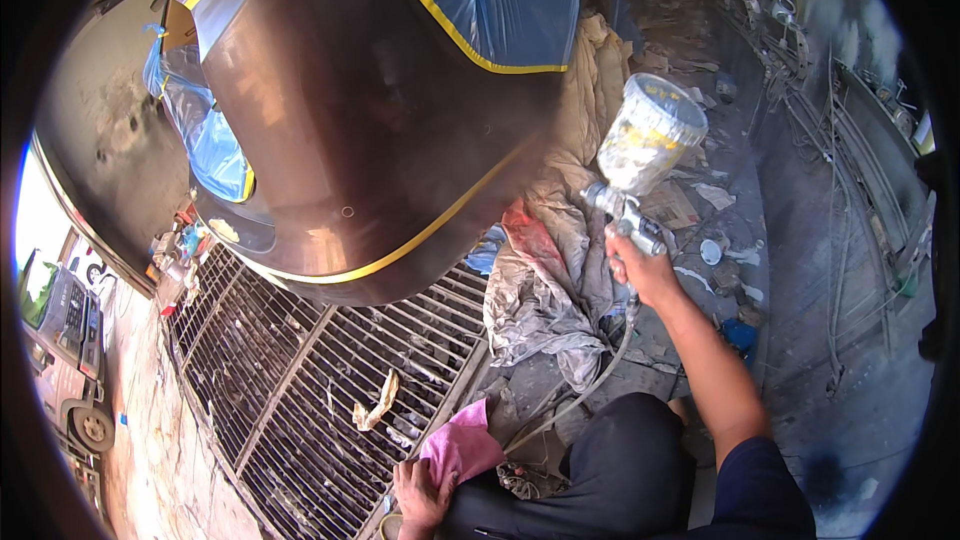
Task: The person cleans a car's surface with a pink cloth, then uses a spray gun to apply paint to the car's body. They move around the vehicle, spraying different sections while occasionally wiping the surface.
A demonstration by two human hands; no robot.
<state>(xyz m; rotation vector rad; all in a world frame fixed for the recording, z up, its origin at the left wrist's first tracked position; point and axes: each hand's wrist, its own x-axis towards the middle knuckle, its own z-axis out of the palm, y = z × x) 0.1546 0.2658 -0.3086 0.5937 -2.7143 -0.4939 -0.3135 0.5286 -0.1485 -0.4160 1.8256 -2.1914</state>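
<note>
My right hand [645,265] is wrapped round the handle of a paint spray gun [630,212]. Its paint-streaked cup [650,135] sits on top, tilted, and a hose [615,355] hangs from the handle. The gun is to the right of a dark, glossy vehicle body panel [385,130], apart from it. Yellow tape [400,252] and blue plastic film [500,5] edge the panel; a hazy mist blurs its right side. Low down by my knee, my left hand [422,495] holds a pink cloth [463,445], its fingers closed on it.
A metal floor grating [300,370] lies below the panel, with a scrap [377,402] on it. Crumpled dirty sheets [545,310] are heaped beside the hose. Cables and long strips [850,170] run along the right wall. A truck [70,360] stands outside at left.
</note>
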